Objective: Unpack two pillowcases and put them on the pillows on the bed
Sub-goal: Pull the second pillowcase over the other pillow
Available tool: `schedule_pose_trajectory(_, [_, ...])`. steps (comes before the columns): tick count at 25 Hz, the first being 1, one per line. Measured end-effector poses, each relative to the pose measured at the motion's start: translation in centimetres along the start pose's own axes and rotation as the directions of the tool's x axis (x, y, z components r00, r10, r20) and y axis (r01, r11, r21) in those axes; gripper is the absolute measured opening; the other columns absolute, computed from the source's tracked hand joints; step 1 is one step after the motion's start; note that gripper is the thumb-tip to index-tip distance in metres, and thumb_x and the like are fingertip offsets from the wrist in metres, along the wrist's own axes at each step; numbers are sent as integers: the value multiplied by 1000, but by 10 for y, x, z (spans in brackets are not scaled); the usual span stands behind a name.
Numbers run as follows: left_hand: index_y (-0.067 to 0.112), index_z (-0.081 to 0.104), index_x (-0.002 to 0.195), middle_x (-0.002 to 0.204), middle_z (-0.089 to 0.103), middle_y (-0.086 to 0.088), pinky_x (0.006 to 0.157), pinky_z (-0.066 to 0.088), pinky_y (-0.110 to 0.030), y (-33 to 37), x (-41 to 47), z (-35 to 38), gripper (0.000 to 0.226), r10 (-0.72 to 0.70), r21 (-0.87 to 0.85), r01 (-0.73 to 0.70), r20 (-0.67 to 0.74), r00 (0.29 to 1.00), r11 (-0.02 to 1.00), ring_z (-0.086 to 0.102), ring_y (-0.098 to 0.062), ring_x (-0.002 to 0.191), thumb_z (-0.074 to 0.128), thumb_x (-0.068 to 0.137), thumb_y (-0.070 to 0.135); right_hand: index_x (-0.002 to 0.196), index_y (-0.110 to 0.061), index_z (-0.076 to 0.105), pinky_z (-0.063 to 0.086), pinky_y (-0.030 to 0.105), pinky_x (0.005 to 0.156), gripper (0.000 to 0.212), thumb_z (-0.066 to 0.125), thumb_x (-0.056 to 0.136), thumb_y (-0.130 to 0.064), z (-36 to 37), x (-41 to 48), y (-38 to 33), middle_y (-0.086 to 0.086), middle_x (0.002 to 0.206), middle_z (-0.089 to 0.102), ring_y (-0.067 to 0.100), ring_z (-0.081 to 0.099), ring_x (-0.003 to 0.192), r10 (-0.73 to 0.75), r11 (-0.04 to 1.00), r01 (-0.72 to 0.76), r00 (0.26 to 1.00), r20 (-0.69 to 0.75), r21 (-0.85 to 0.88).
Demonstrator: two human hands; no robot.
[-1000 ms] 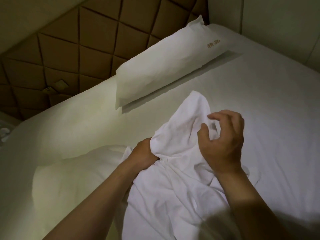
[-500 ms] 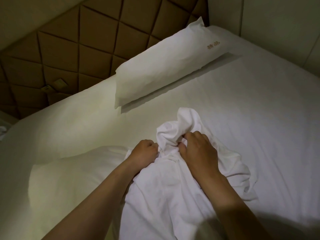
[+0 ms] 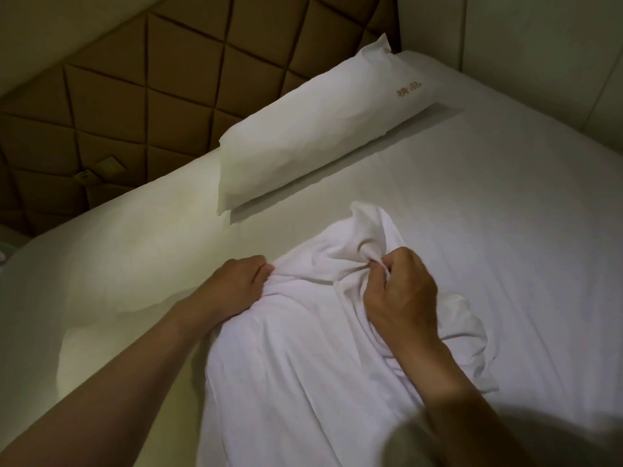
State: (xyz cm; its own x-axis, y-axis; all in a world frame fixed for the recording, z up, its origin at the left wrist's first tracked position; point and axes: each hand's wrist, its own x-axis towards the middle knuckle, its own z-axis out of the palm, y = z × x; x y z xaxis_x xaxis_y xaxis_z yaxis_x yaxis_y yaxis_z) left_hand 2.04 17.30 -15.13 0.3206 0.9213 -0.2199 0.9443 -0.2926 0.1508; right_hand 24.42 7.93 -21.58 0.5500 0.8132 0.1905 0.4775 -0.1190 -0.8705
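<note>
Left hand (image 3: 241, 281) and right hand (image 3: 399, 294) each grip the bunched pillowcase (image 3: 303, 358); finding its open hem first should ease sleeving the nearby pillow (image 3: 111, 291).

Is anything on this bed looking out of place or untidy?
Only the pillowcase: it lies crumpled on the bed, bunched in the grip of the left hand and right hand. The far pillow lies smooth.

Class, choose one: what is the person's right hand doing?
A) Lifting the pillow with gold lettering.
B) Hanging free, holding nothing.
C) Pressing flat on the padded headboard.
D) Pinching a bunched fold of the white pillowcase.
D: the right hand curls its fingers round a gathered fold of the white pillowcase.
</note>
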Motion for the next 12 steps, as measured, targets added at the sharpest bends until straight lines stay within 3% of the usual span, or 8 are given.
schedule_pose_trajectory(4, [15, 51, 77, 72, 62, 1, 72, 45, -33, -38, -22, -8, 35, -87, -3, 87, 42, 995, 996, 58, -21, 73, 41, 102, 37, 81, -16, 46, 41, 29, 67, 17, 57, 94, -16, -5, 6, 3, -3, 79, 51, 19, 51, 73, 53, 999, -53, 999, 12, 11])
schedule_pose_trajectory(7, [15, 53, 80, 73, 64, -1, 66, 44, -29, -36, -34, 2, 34, -120, -17, 121, 56, 991, 992, 59, -20, 70, 41, 102, 38, 81, -15, 47, 40, 30, 66, 16, 59, 92, -15, -4, 5, 4, -2, 78, 52, 20, 51, 73, 48, 999, -48, 999, 20, 17])
schedule_pose_trajectory(10, [20, 49, 87, 77, 62, -1, 61, 42, -30, -28, -32, 8, 28, -124, 163, 98, 155, 980, 982, 60, -21, 71, 38, 101, 42, 80, -18, 46, 37, 21, 60, 19, 60, 93, -20, -1, 1, 2, -3, 75, 53, 16, 50, 68, -32, 998, 28, 996, 83, 47])
schedule_pose_trajectory(12, [26, 50, 106, 98, 61, 1, 72, 46, -31, -17, -18, -4, 19, -54, 298, -3, 184, 981, 954, 60, -21, 86, 45, 97, 42, 77, -19, 44, 33, 21, 58, 23, 61, 93, -20, 4, -3, 3, -3, 73, 52, 16, 48, 65, -98, 994, 95, 991, 91, 46])
